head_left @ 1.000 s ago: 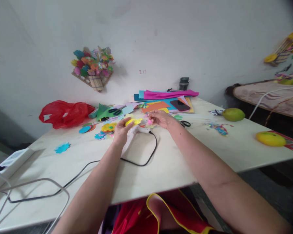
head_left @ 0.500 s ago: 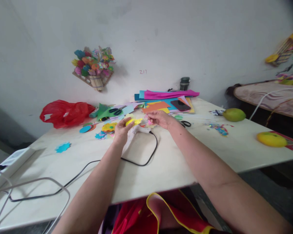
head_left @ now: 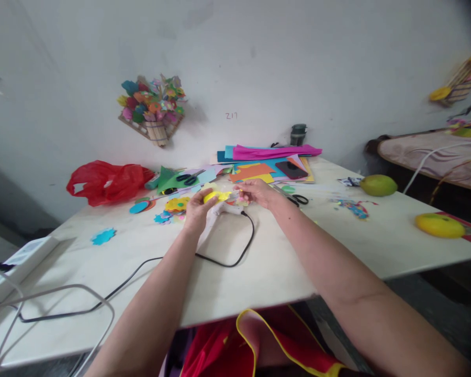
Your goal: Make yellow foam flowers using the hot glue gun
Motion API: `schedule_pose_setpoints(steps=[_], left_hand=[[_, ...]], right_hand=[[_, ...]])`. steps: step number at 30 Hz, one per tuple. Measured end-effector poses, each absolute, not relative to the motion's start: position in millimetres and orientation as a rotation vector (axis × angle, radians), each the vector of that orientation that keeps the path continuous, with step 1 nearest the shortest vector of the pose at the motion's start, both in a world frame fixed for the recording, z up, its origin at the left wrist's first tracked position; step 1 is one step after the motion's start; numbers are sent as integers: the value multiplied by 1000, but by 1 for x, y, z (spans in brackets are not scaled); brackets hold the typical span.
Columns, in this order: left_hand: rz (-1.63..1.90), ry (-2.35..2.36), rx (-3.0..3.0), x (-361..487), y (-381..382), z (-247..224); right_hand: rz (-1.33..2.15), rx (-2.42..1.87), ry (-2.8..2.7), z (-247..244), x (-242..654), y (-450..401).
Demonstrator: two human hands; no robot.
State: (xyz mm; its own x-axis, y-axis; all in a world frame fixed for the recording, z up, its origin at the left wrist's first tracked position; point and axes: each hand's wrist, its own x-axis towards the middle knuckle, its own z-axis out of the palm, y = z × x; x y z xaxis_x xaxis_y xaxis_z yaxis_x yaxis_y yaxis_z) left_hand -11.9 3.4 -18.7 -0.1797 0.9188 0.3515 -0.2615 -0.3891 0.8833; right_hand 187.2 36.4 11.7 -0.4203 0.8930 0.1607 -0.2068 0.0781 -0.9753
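Observation:
My left hand is closed on a yellow paper flower, held just above the table. To its right, my right hand has thumb and fingers pinched together. Something tiny and yellowish shows at its fingertips, too small to name. Beneath both hands lies a white glue gun, its black cord looping toward me. Left of my left hand are a stack of yellow flower cut-outs with coloured dots and some small blue paper flowers.
Scissors lie right of my right hand, another pair farther back. Coloured sheets carry a phone. A red plastic bag sits back left, a power strip front left, mangoes at right.
My right hand's fingertips have shifted slightly; a small yellowish bit now shows at them where pink showed before. My left hand keeps the yellow flower in nearly the same place.

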Motion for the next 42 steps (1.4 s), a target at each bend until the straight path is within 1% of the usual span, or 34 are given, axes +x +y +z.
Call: schedule_pose_setpoints(steps=[11,24,27,31,33,35,42], left_hand=[[1742,939,1251,-9,3,-16],[1730,976,1322,-11,7,-21],[1719,989,1342,-11,9,-23],[1712,1020,1335,-11,9,-22],[1720,1015,1314,-10,7,-20],[1727,1000,1288,-9,4,-18],[1705,985,1278,-6,0,-14]], right_hand=[[1419,-691,-1617,12,185,35],[1302,-849,-1641,22,170,19],[1175,-907,-1666,17,165,23],[875,-969,-1571,5,167,40],[907,-966,-1418,2,175,49],[1022,-1010,-1303,3,184,52],[1320,-968,-1436,15,192,40]])
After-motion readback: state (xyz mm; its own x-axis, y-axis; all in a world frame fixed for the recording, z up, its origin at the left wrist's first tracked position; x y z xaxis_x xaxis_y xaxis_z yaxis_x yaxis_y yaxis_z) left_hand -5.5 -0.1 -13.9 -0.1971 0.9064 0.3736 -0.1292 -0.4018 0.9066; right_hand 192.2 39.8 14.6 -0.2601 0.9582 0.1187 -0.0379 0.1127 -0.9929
